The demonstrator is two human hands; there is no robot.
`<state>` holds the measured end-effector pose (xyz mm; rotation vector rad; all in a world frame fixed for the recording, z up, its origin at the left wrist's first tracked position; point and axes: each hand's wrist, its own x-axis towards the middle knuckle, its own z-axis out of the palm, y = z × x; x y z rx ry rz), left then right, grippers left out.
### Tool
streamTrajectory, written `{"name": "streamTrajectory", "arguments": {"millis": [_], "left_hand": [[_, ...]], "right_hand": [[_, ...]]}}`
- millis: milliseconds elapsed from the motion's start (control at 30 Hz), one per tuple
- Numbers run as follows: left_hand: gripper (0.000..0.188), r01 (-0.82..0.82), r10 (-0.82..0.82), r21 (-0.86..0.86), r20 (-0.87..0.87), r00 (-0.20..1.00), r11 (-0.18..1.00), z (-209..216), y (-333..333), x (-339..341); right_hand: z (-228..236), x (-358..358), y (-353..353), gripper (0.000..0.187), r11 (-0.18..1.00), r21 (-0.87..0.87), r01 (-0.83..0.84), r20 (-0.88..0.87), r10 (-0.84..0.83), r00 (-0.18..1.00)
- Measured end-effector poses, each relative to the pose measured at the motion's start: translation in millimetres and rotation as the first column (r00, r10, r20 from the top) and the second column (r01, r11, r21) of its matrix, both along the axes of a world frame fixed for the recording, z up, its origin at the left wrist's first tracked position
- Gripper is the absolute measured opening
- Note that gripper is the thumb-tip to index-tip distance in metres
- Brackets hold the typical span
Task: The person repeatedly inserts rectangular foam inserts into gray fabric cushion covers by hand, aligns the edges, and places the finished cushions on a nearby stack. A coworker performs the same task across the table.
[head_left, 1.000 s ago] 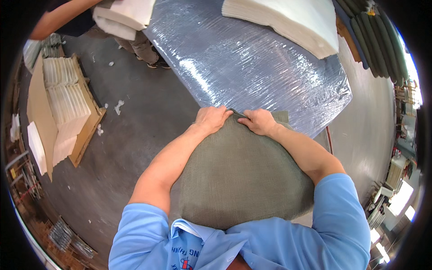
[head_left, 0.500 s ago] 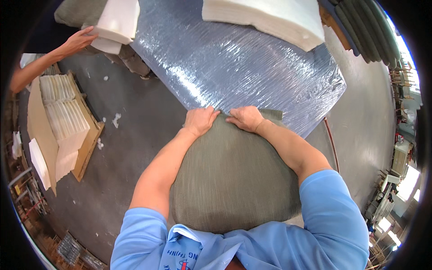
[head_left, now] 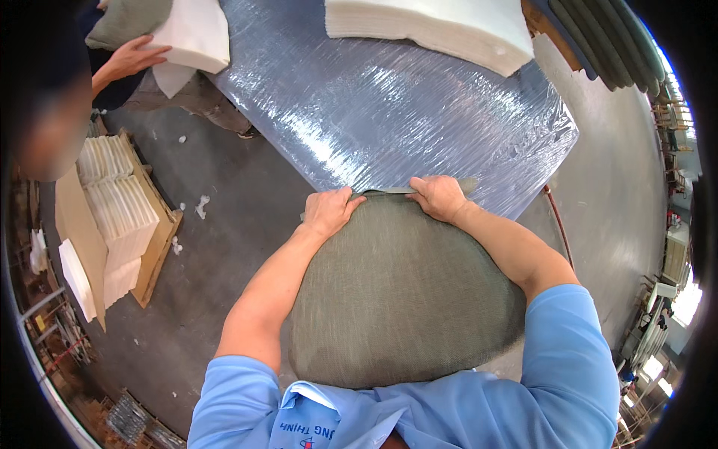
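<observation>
A grey-green fabric cushion (head_left: 407,292) rests against my front, its narrower far end at the edge of the plastic-covered table (head_left: 389,120). At that end my left hand (head_left: 329,212) grips the left side of the cushion cover's open edge, fingers closed. My right hand (head_left: 440,199) pinches the same edge farther right, thumb toward the middle. Between the hands the fabric edge forms a thin stretched lip, and a flap of it sticks out past my right hand. What lies inside the cover is hidden.
White padding sheets (head_left: 434,30) are stacked at the table's far side. At upper left another person's hand (head_left: 136,58) touches a white pad. A pallet of white pads (head_left: 123,213) stands left on the floor. Dark cushions (head_left: 607,41) lie upper right; a red hose (head_left: 559,224) hangs by the table.
My right hand has moved right, widening the gap between my hands along the fabric edge. The other person has leaned farther into view at left.
</observation>
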<state>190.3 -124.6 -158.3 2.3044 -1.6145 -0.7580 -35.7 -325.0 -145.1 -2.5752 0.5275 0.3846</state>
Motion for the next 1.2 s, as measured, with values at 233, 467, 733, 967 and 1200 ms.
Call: {"name": "streamTrajectory", "arguments": {"millis": [233, 467, 733, 967, 1200], "left_hand": [[0.044, -0.017, 0.016, 0.022, 0.04, 0.999, 1.0, -17.5, -9.2, 5.5], [0.063, -0.276, 0.276, -0.139, -0.022, 0.961, 0.951, 30.8, 33.3, 17.5], [0.1, -0.413, 0.813, 0.705, -0.446, 0.374, 0.577, 48.2, 73.4, 12.3], [0.092, -0.441, 0.85, 0.728, -0.437, 0.293, 0.526, -18.0, 77.0, 23.9], [0.087, -0.489, 0.768, 0.646, -0.635, 0.082, 0.586, 44.2, 92.3, 20.8]], "right_hand": [[-18.0, 4.3, -2.7, 0.024, 0.994, -0.106, 0.029, 0.059, -0.023, 0.998], [47.9, -24.0, -8.6, 0.07, 0.958, -0.138, 0.251, -0.036, -0.258, 0.966], [77.4, -85.3, -14.5, 0.108, 0.641, 0.203, 0.74, -0.656, -0.472, 0.589], [49.2, -83.0, -21.1, 0.107, 0.649, 0.126, 0.751, -0.633, -0.53, 0.564], [74.5, -131.3, -9.8, 0.093, 0.283, 0.422, 0.862, -0.551, -0.674, 0.491]]}}
